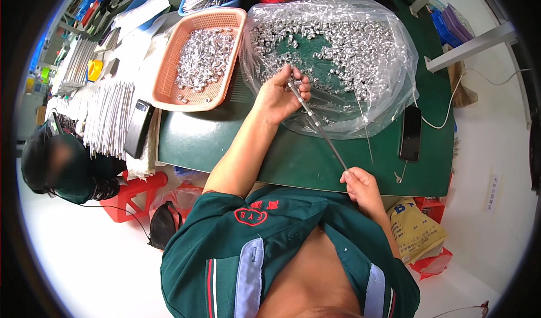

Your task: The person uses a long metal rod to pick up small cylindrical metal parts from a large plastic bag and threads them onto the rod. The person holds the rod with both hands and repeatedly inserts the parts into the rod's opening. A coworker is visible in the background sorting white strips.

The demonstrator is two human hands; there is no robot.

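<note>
My left hand (280,96) is closed around the upper end of a thin metal rod (331,143), over the near edge of a clear plastic bag (332,127). Small silvery metal sleeves (309,113) sit on the rod at and just below my left fingers. Lower down and to the right, my right hand (362,187) pinches the rod's other end at the table's front edge. Spread over the opened bag are a great many loose silvery metal pieces (363,53), like those on the rod. More of them lie in an orange plastic basket (160,87) left of the bag.
A phone (411,135) lies right of the bag on the green table (225,149), near a white cable (442,123). A thin wire (365,127) crosses the bag's edge. Another phone (138,129) rests beside stacked rods (107,118) at left, where another person (67,168) sits. A metal frame (473,46) stands right.
</note>
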